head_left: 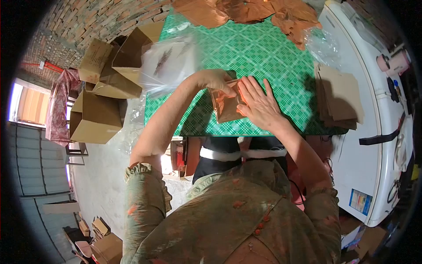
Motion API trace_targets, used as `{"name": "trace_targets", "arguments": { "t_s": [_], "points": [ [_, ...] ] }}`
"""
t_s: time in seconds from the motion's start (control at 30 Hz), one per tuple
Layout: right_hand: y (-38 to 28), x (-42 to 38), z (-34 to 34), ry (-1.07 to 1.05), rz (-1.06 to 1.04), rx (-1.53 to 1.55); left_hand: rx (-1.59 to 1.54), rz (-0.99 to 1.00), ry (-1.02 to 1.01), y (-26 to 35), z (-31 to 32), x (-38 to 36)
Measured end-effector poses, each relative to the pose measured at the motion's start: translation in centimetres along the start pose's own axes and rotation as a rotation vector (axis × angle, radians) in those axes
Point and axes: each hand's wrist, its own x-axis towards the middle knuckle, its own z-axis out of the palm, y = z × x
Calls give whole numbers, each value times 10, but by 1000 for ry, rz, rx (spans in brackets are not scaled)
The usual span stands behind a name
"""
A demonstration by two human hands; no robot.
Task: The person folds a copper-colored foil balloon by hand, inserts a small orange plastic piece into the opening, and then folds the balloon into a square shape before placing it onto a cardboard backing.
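Note:
A shiny copper-coloured plastic bag (227, 113) lies flat near the front edge of the green checked table. My left hand (216, 80) is bent over the bag's upper left part, its thumb lying across the film and its fingers curled around the edge. Pressed flat on the right side of the same bag is my right hand (262, 104), with its fingers stretched out and slightly apart. Just beyond my left hand a small dark object shows, partly hidden; its kind I cannot make out.
Clear plastic bags (171, 61) lie at the table's left edge, beside open cardboard boxes (99, 116). More copper-coloured film (250, 11) is heaped at the far edge. Brown cardboard sheets (338, 97) are stacked at the right, next to a white refrigerator (351, 149).

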Motion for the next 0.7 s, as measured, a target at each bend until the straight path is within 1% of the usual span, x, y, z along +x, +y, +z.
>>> {"name": "trace_targets", "arguments": {
  "t_s": [0.2, 0.4, 0.5, 0.53, 0.63, 0.7],
  "points": [
    [0, 0, 2, 9, -5, -3, 10, 25, 17, -4, 3, -1],
    [-2, 0, -3, 2, 0, 10, 90, 21, 55, -1, -4, -14],
    [-2, 1, -2, 5, 3, 14, -141, -123, 79, 1, -8, -36],
    [-1, 1, -2, 9, -2, 8, -202, -23, 72, 2, -8, -47],
    [-2, 2, 0, 15, -3, -14, -239, -57, 42, -17, -9, -47],
    [-2, 1, -1, 10, 1, -27, -260, -43, 38, -25, -9, -47]
  ]
}}
